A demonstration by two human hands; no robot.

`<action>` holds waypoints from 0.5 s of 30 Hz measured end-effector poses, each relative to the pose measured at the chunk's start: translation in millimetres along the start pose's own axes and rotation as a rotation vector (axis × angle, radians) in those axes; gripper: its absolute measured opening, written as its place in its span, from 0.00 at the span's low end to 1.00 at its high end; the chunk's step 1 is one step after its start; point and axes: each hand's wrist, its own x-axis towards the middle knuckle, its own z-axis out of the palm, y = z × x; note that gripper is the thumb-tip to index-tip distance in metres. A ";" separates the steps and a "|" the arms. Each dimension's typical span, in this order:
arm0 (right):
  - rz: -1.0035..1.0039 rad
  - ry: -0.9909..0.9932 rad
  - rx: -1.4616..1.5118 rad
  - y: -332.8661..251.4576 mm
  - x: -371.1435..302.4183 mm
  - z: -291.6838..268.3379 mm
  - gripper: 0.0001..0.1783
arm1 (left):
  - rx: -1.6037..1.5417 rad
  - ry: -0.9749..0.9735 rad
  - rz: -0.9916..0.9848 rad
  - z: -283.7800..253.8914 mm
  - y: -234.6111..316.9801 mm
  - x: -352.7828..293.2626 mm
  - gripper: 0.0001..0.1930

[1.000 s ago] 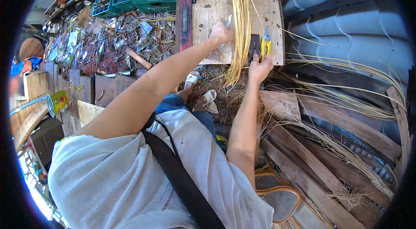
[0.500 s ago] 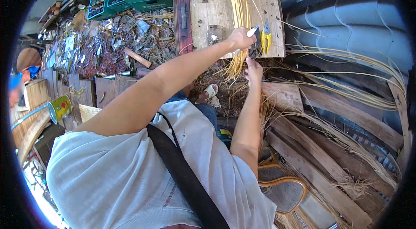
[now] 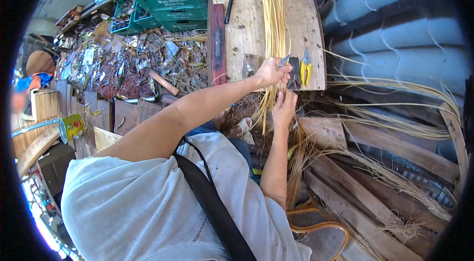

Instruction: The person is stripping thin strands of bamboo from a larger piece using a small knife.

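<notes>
Our left hand [image 3: 269, 72] is curled closed round a knife [image 3: 286, 59], its blade jutting to the right, over the near part of a bundle of yellow strips [image 3: 274, 24]. Just nearer, our right hand [image 3: 285, 106] is half closed, fingertips by the strips; we cannot tell whether it pinches one. The bundle lies on a wooden board [image 3: 244, 24], long axis running far to near, its loose ends hanging past the near edge toward us. Yellow-handled cutters [image 3: 306, 70] lie to the right. Green crates [image 3: 173, 3] stand far left; blue sheeting [image 3: 390, 46] rises on the right.
</notes>
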 end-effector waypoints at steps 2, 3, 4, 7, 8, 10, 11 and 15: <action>-0.044 -0.016 -0.021 5.6 7.2 -4.2 0.12 | 0.126 0.103 -0.076 -10.1 12.5 2.7 0.11; -0.076 -0.027 -0.045 2.0 16.4 -8.6 0.10 | 0.126 0.111 -0.072 -12.2 8.9 6.6 0.11; -0.082 -0.054 -0.030 -1.7 25.4 -12.1 0.10 | 0.091 0.148 -0.013 -12.9 0.4 14.6 0.11; -0.123 -0.064 -0.020 4.2 45.3 -16.4 0.09 | -0.043 0.137 0.026 -15.2 9.1 27.0 0.13; -0.034 -0.071 0.073 4.7 45.5 -17.8 0.08 | 0.061 0.055 0.015 -20.4 16.6 29.0 0.15; 0.217 -0.116 0.238 -0.4 36.8 -26.6 0.06 | 0.153 -0.026 -0.022 -32.5 18.8 23.4 0.17; 0.183 -0.029 0.237 21.5 27.7 -24.0 0.06 | 0.123 0.063 -0.011 -39.2 24.7 23.8 0.18; 0.436 -0.113 0.529 84.5 1.9 -10.4 0.06 | 0.399 0.334 -0.192 -78.6 -7.6 62.2 0.17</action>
